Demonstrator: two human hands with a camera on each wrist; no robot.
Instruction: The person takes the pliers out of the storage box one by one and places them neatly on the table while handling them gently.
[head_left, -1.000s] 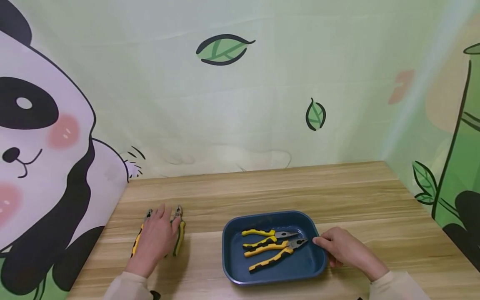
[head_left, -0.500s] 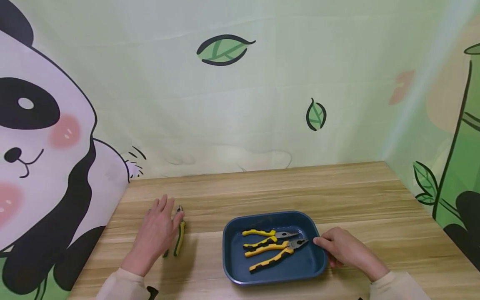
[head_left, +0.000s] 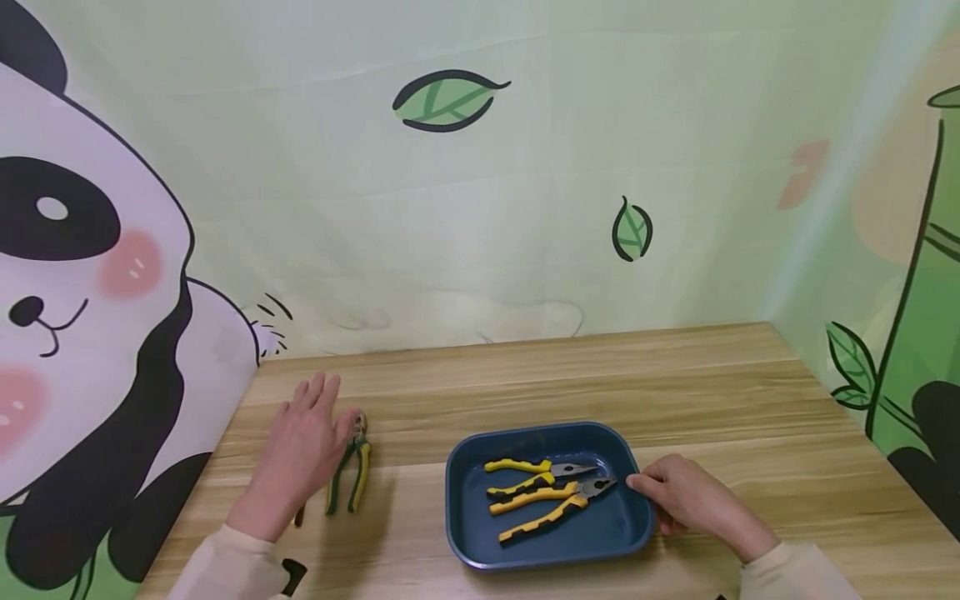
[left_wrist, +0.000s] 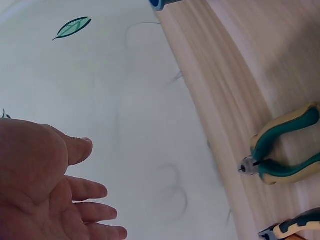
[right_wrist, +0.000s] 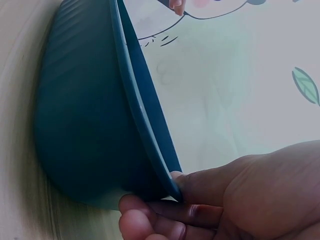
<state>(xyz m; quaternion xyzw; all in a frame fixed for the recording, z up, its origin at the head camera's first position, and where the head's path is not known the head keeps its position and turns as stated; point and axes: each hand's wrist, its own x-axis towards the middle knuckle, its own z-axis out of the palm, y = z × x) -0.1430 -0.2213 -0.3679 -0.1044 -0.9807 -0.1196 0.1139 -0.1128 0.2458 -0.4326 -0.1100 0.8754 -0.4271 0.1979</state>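
My left hand (head_left: 300,442) hovers over the table's left side, fingers straight, holding nothing; its palm (left_wrist: 30,205) shows in the left wrist view. Beside its thumb lie diagonal cutters (head_left: 363,477) with green and yellow handles, their jaws pointing away. A second pair of pliers, yellow and black, is mostly hidden below this hand in the head view; part of these pliers (left_wrist: 302,223) shows in the left wrist view. My right hand (head_left: 693,498) pinches the right rim of a blue tray (head_left: 551,558). In the tray lie long-nose pliers (head_left: 517,464) and combination pliers (head_left: 540,523), both yellow and black.
The wood-grain table (head_left: 525,375) ends at the back against a pale green cloth (head_left: 525,250) printed with leaves. A panda print (head_left: 150,192) covers the left side, and bamboo (head_left: 930,350) is printed on the right.
My left hand has moved left and toward the back, uncovering more of the green-handled cutters. The left yellow-black pliers are now mostly covered by it. The right hand and tray stay put.
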